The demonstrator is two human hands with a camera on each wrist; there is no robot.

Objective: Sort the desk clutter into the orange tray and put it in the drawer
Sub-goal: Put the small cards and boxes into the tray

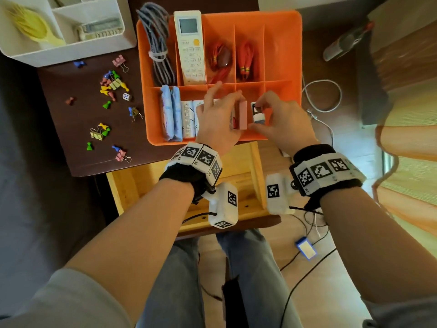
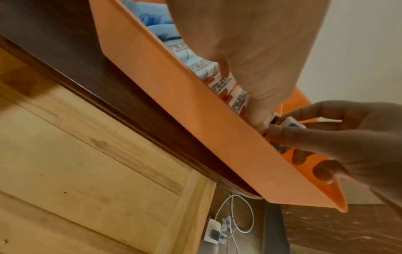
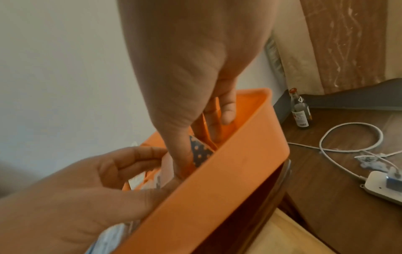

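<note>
Orange tray (image 1: 283, 31) is sitting on the dark desk (image 1: 71, 147), and both hands are working in its near row right now. The right hand (image 1: 279, 119) is pinching a small white pack (image 1: 257, 114) between thumb and fingertips, fingers curled in around it, lowering it on end into a near compartment. The left hand (image 1: 216, 119) is right beside it, fingers mostly extended and bracing a pink pack (image 1: 243, 114) upright; whether it's really gripping or just pressing is hard to say from the head view.

The relation that matters: the white pack's long axis is running front to back, same as the pink one, and the slot it's going into is directly under the right hand's pinch, just right of the pink pack. So the right hand is clearly the one nearer the gap, and the left is just keeping the neighbours from tipping into it.

Moving outward, tissue packs (image 1: 172, 112) are already filling the left end of that row, and the far row is holding a grey cable (image 1: 158, 43), a white remote (image 1: 191, 46) and red tassels (image 1: 246, 58). Binder clips and game pawns (image 1: 111, 85) are still lying loose on the desk to the left, so sorting looks maybe halfway. The wooden drawer (image 1: 132, 185) is standing open just below the tray.
</note>
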